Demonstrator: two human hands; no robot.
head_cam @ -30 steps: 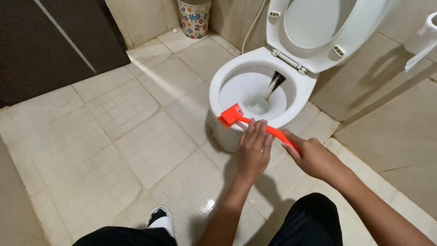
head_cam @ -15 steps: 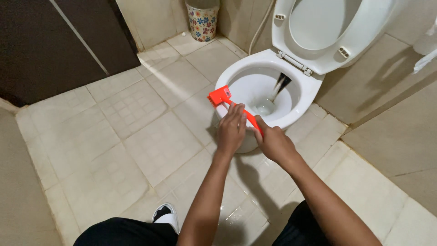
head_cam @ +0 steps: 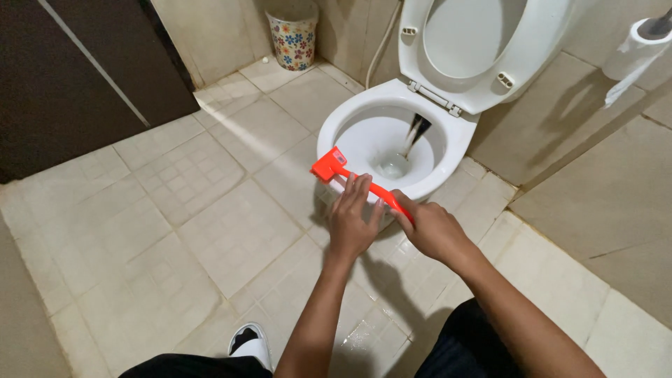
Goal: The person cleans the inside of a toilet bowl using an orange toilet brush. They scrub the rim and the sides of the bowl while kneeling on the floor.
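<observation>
Nearest the camera, dark trouser legs and one black-and-white shoe (head_cam: 253, 343) stand on the pale tiled floor (head_cam: 210, 231), and two bare forearms reach forward from them. The right hand (head_cam: 430, 227) is closed around the near end of one orange brush (head_cam: 364, 183), gripping its handle; the left hand (head_cam: 352, 218) rests further up the same handle with the fingers laid flat over it, more pressing than clenched. The brush lies slanted against the outside front of the toilet bowl (head_cam: 329, 150), its square orange head touching the white rim on the left side, the handle running down and right into the hands. It looks like a light, stiff plastic tool, easy to steer; the handle is smooth and may be slick if wet, so I judge the firm hold belongs at the handle's end with the second hand nearer the head for pressure, as it is now. The porcelain is hard and will not give, so the brush head takes the flex, if any. Beyond the hands there is one toilet, its seat and lid (head_cam: 476, 42) raised, with a dark streak inside the bowl that is too blurred to identify. Farther back stand one flowered waste bin (head_cam: 294, 38) in the corner, one roll of toilet paper (head_cam: 630, 52) on the right wall, and a dark door (head_cam: 77, 77) at the left.
</observation>
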